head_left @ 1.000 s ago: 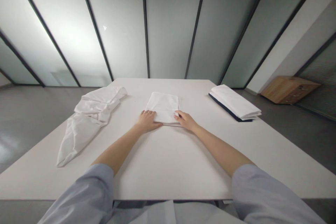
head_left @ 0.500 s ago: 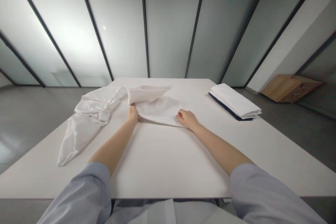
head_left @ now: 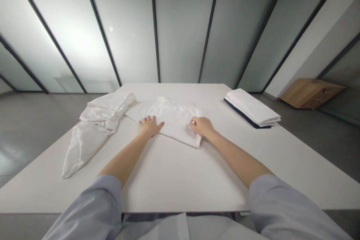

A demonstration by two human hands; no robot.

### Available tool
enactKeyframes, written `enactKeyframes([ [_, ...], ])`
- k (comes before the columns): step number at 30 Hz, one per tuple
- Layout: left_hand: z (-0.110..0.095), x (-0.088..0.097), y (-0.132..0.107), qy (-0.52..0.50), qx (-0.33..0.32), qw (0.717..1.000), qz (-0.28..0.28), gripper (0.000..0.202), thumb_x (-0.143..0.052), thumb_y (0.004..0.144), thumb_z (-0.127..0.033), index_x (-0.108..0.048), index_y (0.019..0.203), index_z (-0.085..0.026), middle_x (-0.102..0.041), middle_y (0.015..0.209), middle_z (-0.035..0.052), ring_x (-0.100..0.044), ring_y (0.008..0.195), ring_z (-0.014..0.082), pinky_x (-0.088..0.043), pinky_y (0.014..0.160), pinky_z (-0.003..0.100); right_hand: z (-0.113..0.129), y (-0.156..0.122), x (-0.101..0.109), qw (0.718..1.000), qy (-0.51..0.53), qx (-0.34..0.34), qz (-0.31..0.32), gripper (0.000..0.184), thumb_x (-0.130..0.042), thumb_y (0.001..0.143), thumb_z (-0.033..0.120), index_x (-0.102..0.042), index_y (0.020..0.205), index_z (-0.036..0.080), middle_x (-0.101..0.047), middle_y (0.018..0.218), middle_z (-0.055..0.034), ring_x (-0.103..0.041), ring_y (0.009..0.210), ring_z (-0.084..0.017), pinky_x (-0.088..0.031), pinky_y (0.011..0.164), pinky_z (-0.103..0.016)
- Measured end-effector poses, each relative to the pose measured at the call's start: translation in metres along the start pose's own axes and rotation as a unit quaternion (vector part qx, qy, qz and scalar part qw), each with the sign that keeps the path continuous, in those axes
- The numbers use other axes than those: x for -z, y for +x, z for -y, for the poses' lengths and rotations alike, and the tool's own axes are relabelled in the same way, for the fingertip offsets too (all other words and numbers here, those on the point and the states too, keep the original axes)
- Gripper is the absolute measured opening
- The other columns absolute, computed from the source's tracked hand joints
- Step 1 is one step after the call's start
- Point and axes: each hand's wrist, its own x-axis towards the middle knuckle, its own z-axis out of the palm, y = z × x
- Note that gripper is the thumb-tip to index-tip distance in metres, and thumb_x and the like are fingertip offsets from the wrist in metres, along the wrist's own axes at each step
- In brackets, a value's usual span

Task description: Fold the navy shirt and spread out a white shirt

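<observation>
A white cloth [head_left: 174,120] lies spread, somewhat rumpled, across the middle of the table. My left hand [head_left: 149,125] rests flat on its near left edge with fingers spread. At the cloth's right side, my right hand [head_left: 201,125] is closed, its thumb and fingertips pinching the fabric. The cloth's near right corner hangs a little below that hand. Left of it lies a crumpled heap of white fabric [head_left: 98,120], apart from both hands.
A stack of folded white cloths [head_left: 253,107] sits on a dark navy piece [head_left: 242,115] at the table's right. The white table [head_left: 180,180] reaches toward frosted glass panels [head_left: 180,26]. A wooden cabinet [head_left: 309,93] stands on the floor at right.
The raised left part of the cloth has come down onto the table. My left hand has let go and opened flat on it. My right hand stays nearly in place.
</observation>
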Motion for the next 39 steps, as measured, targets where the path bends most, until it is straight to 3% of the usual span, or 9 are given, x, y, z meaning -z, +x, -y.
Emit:
enactKeyframes([
  [4, 0.004, -0.001, 0.003, 0.005, -0.034, 0.999, 0.026, 0.082, -0.030, 0.082, -0.075, -0.040, 0.144, -0.022, -0.036, 0.151, 0.0176, -0.035, 0.135, 0.0391, -0.026, 0.107, 0.057, -0.034, 0.012, -0.006, 0.994, -0.019, -0.102, -0.044, 0.038, -0.047, 0.089, 0.034, -0.061, 0.122, 0.019, -0.064, 0.123, -0.0105, -0.057, 0.111, -0.025, -0.042, 0.088, -0.032],
  [7, 0.009, -0.003, 0.007, -0.008, -0.070, 0.997, 0.031, 0.083, -0.032, 0.082, -0.076, -0.038, 0.146, -0.024, -0.033, 0.153, 0.0148, -0.032, 0.138, 0.0362, -0.023, 0.110, 0.053, -0.053, 0.015, -0.012, 0.987, -0.022, -0.157, -0.029, 0.039, -0.049, 0.087, 0.036, -0.063, 0.120, 0.019, -0.062, 0.124, -0.0121, -0.055, 0.112, -0.027, -0.041, 0.089, -0.035],
  [14, 0.010, -0.006, 0.009, -0.053, -0.078, 0.995, -0.027, 0.080, -0.045, 0.081, -0.071, -0.040, 0.143, -0.020, -0.041, 0.149, 0.0140, -0.036, 0.137, 0.0306, -0.024, 0.112, 0.045, -0.053, 0.019, -0.010, 0.981, -0.002, -0.194, -0.030, 0.038, -0.048, 0.085, 0.028, -0.066, 0.116, 0.016, -0.064, 0.119, -0.0155, -0.054, 0.112, -0.030, -0.039, 0.094, -0.041],
  [17, 0.006, -0.005, 0.008, -0.078, -0.075, 0.992, -0.067, 0.085, -0.057, 0.079, -0.063, -0.033, 0.146, -0.017, -0.038, 0.150, 0.0175, -0.037, 0.136, 0.0329, -0.029, 0.110, 0.045, -0.036, 0.020, -0.004, 0.985, 0.087, -0.123, -0.081, 0.037, -0.042, 0.087, 0.025, -0.066, 0.113, 0.015, -0.065, 0.116, -0.0150, -0.055, 0.111, -0.027, -0.039, 0.095, -0.038],
  [20, 0.002, -0.003, 0.006, -0.106, -0.136, 0.979, -0.109, 0.089, -0.065, 0.078, -0.046, -0.022, 0.151, -0.018, -0.029, 0.154, 0.0159, -0.035, 0.136, 0.0316, -0.034, 0.108, 0.043, -0.004, 0.010, 0.000, 0.967, 0.236, 0.045, -0.089, 0.035, -0.041, 0.088, 0.027, -0.063, 0.114, 0.018, -0.065, 0.116, -0.0091, -0.056, 0.109, -0.022, -0.041, 0.094, -0.034],
  [24, -0.002, -0.002, 0.004, -0.096, -0.269, 0.949, -0.132, 0.083, -0.065, 0.077, -0.022, -0.026, 0.150, -0.027, -0.014, 0.160, 0.0093, -0.028, 0.141, 0.0295, -0.033, 0.110, 0.043, 0.042, -0.015, -0.002, 0.905, 0.327, 0.245, 0.121, 0.026, -0.053, 0.084, 0.031, -0.068, 0.101, 0.018, -0.070, 0.095, -0.0029, -0.062, 0.088, -0.019, -0.046, 0.082, -0.030],
  [27, -0.002, -0.002, 0.004, -0.051, -0.352, 0.930, -0.091, 0.061, -0.061, 0.075, -0.012, -0.053, 0.135, -0.025, -0.028, 0.156, 0.0082, -0.023, 0.143, 0.0291, -0.029, 0.114, 0.045, 0.048, -0.018, -0.005, 0.875, 0.361, 0.263, 0.186, 0.028, -0.049, 0.088, 0.033, -0.070, 0.095, 0.017, -0.072, 0.093, -0.0036, -0.064, 0.087, -0.019, -0.048, 0.083, -0.030],
  [32, -0.003, -0.003, 0.006, -0.058, -0.378, 0.923, -0.054, 0.041, -0.058, 0.076, -0.012, -0.067, 0.115, -0.020, -0.058, 0.132, 0.0103, -0.045, 0.129, 0.0257, -0.036, 0.110, 0.040, 0.012, 0.004, -0.016, 0.938, 0.317, 0.137, 0.023, 0.041, -0.036, 0.095, 0.034, -0.061, 0.125, 0.020, -0.057, 0.135, -0.0081, -0.050, 0.127, -0.018, -0.035, 0.108, -0.035],
  [39, 0.007, 0.000, 0.007, -0.135, -0.327, 0.930, -0.103, 0.034, -0.052, 0.078, -0.015, -0.067, 0.108, -0.018, -0.065, 0.115, 0.0098, -0.055, 0.113, 0.0229, -0.042, 0.103, 0.036, -0.015, 0.018, -0.034, 0.983, 0.112, 0.081, 0.122, 0.047, -0.029, 0.100, 0.040, -0.046, 0.141, 0.026, -0.034, 0.153, -0.0057, -0.026, 0.143, -0.019, -0.020, 0.116, -0.042],
])
